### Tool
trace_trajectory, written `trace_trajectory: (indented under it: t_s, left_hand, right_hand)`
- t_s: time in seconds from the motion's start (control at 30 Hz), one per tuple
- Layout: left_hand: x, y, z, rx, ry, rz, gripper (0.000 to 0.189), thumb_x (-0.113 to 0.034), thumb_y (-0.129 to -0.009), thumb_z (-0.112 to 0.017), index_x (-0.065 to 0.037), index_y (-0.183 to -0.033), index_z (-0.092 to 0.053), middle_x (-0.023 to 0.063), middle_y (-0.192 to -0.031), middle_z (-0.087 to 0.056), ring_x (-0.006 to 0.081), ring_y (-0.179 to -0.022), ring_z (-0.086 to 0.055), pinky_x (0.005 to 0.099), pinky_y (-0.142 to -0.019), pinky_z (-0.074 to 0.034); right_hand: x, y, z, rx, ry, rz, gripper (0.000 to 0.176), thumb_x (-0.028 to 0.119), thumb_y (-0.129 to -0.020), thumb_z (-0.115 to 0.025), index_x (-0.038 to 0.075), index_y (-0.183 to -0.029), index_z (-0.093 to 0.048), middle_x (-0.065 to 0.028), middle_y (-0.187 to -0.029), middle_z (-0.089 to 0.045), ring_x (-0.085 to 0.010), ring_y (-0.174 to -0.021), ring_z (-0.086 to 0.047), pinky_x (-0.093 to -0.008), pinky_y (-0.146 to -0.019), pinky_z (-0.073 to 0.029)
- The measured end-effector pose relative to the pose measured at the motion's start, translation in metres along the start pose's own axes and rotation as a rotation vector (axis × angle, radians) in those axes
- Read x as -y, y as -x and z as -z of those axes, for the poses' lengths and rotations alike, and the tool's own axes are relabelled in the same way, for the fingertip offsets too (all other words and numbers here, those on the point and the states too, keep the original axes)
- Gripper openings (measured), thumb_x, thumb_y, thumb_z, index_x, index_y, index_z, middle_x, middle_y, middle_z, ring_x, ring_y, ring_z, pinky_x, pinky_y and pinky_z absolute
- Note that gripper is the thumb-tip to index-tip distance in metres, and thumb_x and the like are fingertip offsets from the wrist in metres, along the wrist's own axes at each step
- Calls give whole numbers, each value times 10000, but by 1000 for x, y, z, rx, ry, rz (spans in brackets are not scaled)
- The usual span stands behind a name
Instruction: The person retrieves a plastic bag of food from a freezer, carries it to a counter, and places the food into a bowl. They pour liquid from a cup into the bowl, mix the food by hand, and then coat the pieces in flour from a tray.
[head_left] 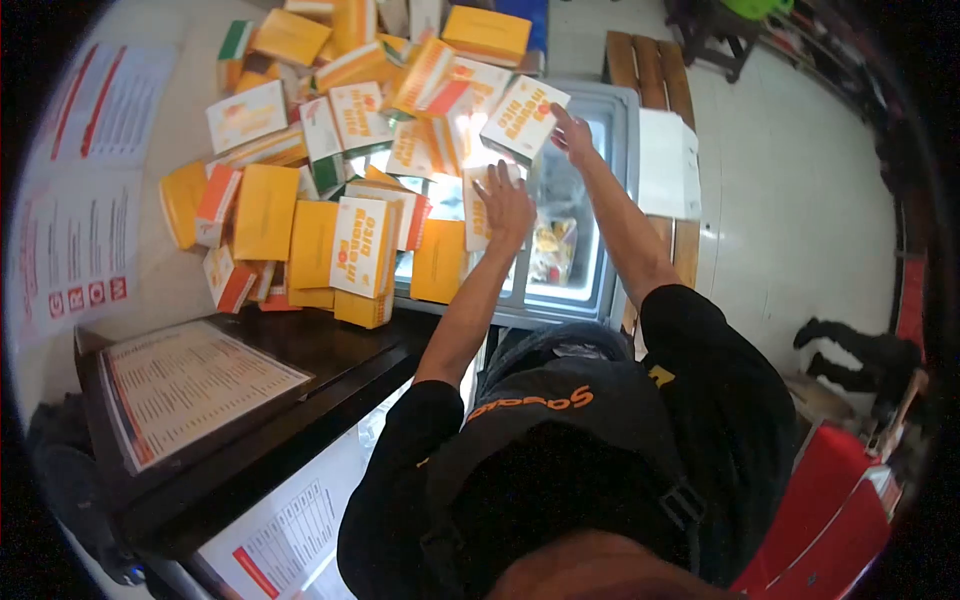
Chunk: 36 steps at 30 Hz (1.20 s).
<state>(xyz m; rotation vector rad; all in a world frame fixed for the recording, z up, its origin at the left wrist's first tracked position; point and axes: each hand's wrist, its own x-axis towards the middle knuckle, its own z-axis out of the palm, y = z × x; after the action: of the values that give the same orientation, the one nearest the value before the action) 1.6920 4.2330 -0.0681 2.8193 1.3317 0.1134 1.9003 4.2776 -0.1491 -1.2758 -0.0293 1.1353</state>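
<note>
My right hand (572, 136) grips the right edge of a white food carton (522, 118) with orange and yellow lettering, tilted over the glass top of a chest freezer (618, 190). My left hand (508, 208) lies with fingers spread over another white carton (476, 222), partly hiding it. Left of my hands a loose heap of similar cartons covers the glass, among them a plain yellow carton (437, 262) and a white-faced carton (360, 246) on top of others. Several have orange or green sides.
Packaged goods (553, 250) show through the freezer glass. A wooden slatted bench (650, 70) with a white box (668, 165) stands to the right. A laminated sheet (200, 385) lies on the dark counter (370, 345) at the left. A red bin-like object (825, 500) is at the lower right.
</note>
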Motion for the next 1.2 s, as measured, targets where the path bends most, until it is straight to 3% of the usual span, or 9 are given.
trace_trajectory:
  t_s: [0.1, 0.13, 0.17, 0.27, 0.3, 0.53, 0.83, 0.93, 1.2]
  left_hand:
    - [-8, -14, 9, 245, -86, 36, 380, -281, -703, -564, -93, -1029, -620, 182, -1390, -220, 363, -1292, -148, 632, -974, -108]
    - [-10, -14, -4, 186, -109, 48, 373, -287, -705, -562, -93, -1017, -626, 180, -1395, -208, 361, -1294, -144, 634, -972, -105]
    - [-10, -15, -24, 128, -133, 58, 366, -293, -707, -560, -93, -1005, -632, 178, -1401, -195, 360, -1295, -141, 635, -971, -103]
    - [-17, -8, -16, 204, -102, 91, 366, -310, -714, -551, -62, -968, -642, 181, -1413, -160, 357, -1304, -110, 639, -968, -92]
    - [-16, -8, -13, 186, -70, 88, 363, -308, -711, -554, -55, -954, -646, 183, -1411, -167, 359, -1303, -111, 639, -969, -90]
    - [-22, -13, -2, 208, 38, 105, 364, -276, -640, -621, -26, -903, -654, 198, -1410, -147, 366, -1311, -62, 639, -979, -52]
    - [-63, -1, -11, 149, 127, 52, 427, -324, -627, -665, -4, -908, -636, 209, -1350, -249, 353, -1292, -137, 611, -983, -107]
    - [-86, -1, -22, 99, 113, 22, 386, -296, -631, -649, -1, -881, -645, 180, -1321, -295, 327, -1279, -166, 598, -975, -138]
    - [-122, 1, -9, 147, 153, -34, 316, -268, -670, -601, -18, -853, -662, 161, -1288, -339, 306, -1258, -210, 582, -971, -164]
  right_hand:
    - [32, 13, -7, 74, 64, 30, 945, 426, -608, -744, -15, -1290, -261, -147, -1108, -503, -234, -970, -522, -348, -765, -451]
    - [41, 27, -7, 101, 84, 46, 925, 421, -599, -751, -16, -1274, -292, -145, -1088, -516, -230, -966, -526, -342, -755, -454]
    - [34, 19, -8, -111, 159, 146, 532, 382, -673, -704, 66, -1052, -505, -46, -909, -561, -153, -827, -532, -306, -706, -452]
    - [19, -7, 12, -273, 272, 356, 665, 339, -663, -724, 28, -1158, -405, -94, -934, -569, -180, -873, -545, -330, -738, -461]
    - [30, 12, 10, -120, 196, 283, 819, 340, -644, -750, -4, -1232, -294, -143, -990, -560, -207, -928, -545, -354, -739, -472]
    - [29, 12, -5, -36, 457, 163, 931, 455, -587, -763, -23, -1239, -300, -194, -1111, -512, -240, -881, -597, -367, -637, -535]
    - [49, -3, 3, 8, 1026, 338, 865, 632, -640, -619, -40, -1162, -464, -163, -867, -631, -207, -774, -630, -285, -605, -514]
    - [57, 6, 6, 58, 1192, 440, 833, 679, -615, -564, -10, -1083, -552, -198, -950, -618, -317, -912, -595, -359, -813, -445]
    - [61, 25, 7, 187, 1141, 177, 763, 571, -652, -611, -18, -1128, -514, -151, -791, -637, -208, -670, -630, -303, -620, -497]
